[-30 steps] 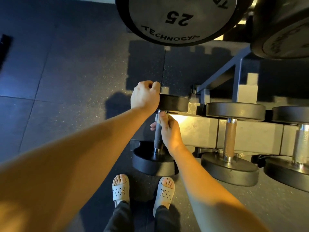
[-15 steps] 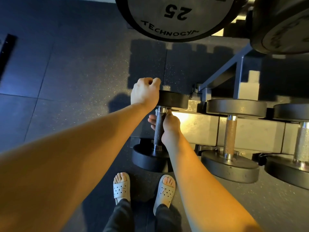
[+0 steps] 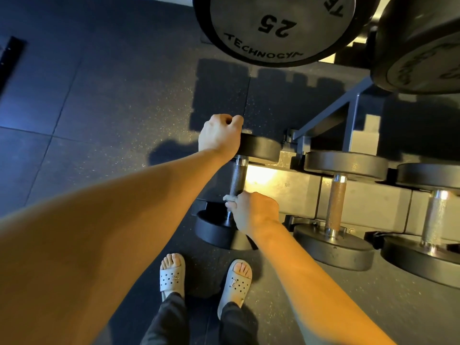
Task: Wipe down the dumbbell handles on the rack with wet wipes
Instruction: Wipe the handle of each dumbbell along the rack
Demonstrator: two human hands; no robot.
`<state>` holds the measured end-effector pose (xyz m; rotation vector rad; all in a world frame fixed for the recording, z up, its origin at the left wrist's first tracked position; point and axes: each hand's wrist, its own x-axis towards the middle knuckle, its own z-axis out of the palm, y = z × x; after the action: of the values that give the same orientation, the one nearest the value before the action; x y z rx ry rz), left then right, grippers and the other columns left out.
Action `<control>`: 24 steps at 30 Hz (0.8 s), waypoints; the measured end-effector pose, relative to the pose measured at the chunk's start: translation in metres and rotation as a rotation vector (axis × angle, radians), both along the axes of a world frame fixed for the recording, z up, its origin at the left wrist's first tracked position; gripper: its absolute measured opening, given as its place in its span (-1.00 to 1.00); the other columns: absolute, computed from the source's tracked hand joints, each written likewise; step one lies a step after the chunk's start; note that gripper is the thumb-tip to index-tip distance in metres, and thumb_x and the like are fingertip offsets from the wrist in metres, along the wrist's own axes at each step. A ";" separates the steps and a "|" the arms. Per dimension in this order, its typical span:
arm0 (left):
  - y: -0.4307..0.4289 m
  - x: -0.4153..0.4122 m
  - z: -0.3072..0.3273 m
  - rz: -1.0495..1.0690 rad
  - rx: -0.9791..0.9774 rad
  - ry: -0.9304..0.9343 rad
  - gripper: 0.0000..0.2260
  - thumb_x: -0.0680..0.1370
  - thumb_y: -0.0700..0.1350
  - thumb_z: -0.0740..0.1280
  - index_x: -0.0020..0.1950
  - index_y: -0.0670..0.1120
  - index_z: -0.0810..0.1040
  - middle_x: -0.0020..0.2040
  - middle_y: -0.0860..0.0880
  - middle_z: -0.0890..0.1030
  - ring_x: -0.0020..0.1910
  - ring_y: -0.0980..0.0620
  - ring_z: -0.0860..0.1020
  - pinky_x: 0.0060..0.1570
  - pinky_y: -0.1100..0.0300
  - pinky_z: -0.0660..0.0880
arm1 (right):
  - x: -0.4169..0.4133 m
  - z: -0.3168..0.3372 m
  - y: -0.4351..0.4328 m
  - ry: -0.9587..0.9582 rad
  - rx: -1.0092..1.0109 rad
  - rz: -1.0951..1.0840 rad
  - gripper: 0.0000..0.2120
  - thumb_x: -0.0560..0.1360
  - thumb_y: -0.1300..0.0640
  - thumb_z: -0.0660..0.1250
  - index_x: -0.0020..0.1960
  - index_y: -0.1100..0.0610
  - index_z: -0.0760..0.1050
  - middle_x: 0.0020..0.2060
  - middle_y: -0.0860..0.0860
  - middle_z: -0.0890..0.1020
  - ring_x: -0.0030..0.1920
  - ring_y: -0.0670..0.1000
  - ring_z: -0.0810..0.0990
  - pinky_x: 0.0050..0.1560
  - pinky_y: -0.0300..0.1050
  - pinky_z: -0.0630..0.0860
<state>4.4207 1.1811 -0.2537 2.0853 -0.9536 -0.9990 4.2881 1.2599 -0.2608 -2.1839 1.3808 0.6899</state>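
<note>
The leftmost dumbbell lies on the low rack with its dark knurled handle (image 3: 238, 179) running toward me. My left hand (image 3: 220, 136) grips the far black head (image 3: 261, 148) of that dumbbell. My right hand (image 3: 251, 215) is curled round the near end of the handle with a pale wet wipe (image 3: 228, 198) bunched under its fingers. The near head (image 3: 219, 230) sits just below that hand. Most of the wipe is hidden by my fingers.
To the right on the rack (image 3: 286, 188) lie a dumbbell with a rusty brown handle (image 3: 336, 202) and one with a silver handle (image 3: 434, 217). Large "25" dumbbell heads (image 3: 276, 28) hang on the upper tier. My feet in pale slippers (image 3: 171, 276) stand on dark rubber floor.
My right hand with the wipe has slid down the handle from its far end to its near end. My left hand has stayed on the far head.
</note>
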 end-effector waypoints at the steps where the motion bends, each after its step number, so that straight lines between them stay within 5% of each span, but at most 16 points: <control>1: 0.000 0.000 0.000 -0.003 0.000 -0.001 -0.71 0.68 0.02 0.16 -0.14 -0.05 0.55 -0.21 -0.03 0.56 -0.21 0.05 0.54 -0.25 0.26 0.41 | -0.002 -0.001 -0.004 -0.023 0.045 -0.009 -0.67 0.70 -0.06 0.16 0.25 0.14 0.53 0.12 0.10 0.66 0.12 0.14 0.65 0.04 -0.02 0.53; 4: -0.001 0.002 -0.004 -0.001 0.003 -0.006 -0.67 0.66 0.02 0.17 -0.11 -0.17 0.58 -0.23 -0.08 0.56 -0.25 0.05 0.53 -0.26 0.23 0.41 | -0.015 -0.010 -0.012 -0.082 0.253 -0.104 -0.70 0.70 0.04 0.15 0.26 0.18 0.53 0.13 0.15 0.63 0.14 0.18 0.61 0.10 0.02 0.52; 8: -0.003 0.003 -0.012 0.041 0.036 -0.027 -0.66 0.65 0.04 0.18 0.02 -0.21 0.58 -0.19 -0.07 0.57 -0.27 0.05 0.52 -0.28 0.22 0.37 | -0.033 -0.024 -0.013 -0.339 0.511 -0.503 -0.57 0.70 -0.14 0.12 0.25 0.19 0.52 0.02 0.03 0.57 0.06 0.02 0.54 0.20 -0.03 0.47; 12: -0.007 0.005 -0.007 -0.052 0.050 -0.117 -0.75 0.66 -0.05 0.16 -0.15 -0.11 0.47 -0.22 -0.09 0.49 -0.24 -0.01 0.43 -0.24 0.13 0.37 | -0.029 -0.022 -0.009 -0.432 0.458 -0.546 -0.51 0.68 -0.21 0.13 0.33 0.15 0.52 0.07 0.00 0.62 0.08 0.01 0.59 0.15 -0.06 0.50; 15: -0.012 0.005 0.006 -0.200 0.149 -0.285 -0.83 0.68 -0.15 0.10 -0.04 -0.11 0.44 -0.09 -0.09 0.48 -0.10 -0.08 0.41 -0.07 0.08 0.36 | -0.018 -0.015 -0.006 -0.397 0.319 -0.409 -0.61 0.66 -0.18 0.22 0.35 0.02 0.54 0.18 0.00 0.63 0.14 0.06 0.61 0.11 -0.07 0.52; 19: 0.015 0.009 0.016 -0.359 0.162 -0.325 -0.84 0.71 -0.15 0.09 -0.05 -0.08 0.34 -0.20 -0.04 0.41 -0.18 -0.05 0.42 -0.20 0.12 0.40 | -0.019 -0.011 -0.005 -0.286 0.309 -0.396 -0.73 0.66 0.00 0.27 0.26 0.14 0.53 0.08 0.06 0.62 0.09 0.09 0.59 0.13 0.00 0.53; 24: 0.077 0.031 0.073 -0.514 0.025 -0.178 -0.75 0.63 -0.07 0.34 0.32 0.02 0.50 0.07 0.05 0.62 0.00 0.01 0.63 0.07 0.01 0.60 | -0.025 0.043 -0.005 -0.528 0.404 -0.716 -0.77 0.68 0.04 0.21 -0.10 0.08 0.52 -0.23 0.03 0.57 -0.23 -0.01 0.50 -0.22 -0.11 0.46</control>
<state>4.4512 1.2580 -0.1806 2.0147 -1.6309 -1.0828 4.2631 1.2546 -0.2180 -1.2838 1.4295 0.0891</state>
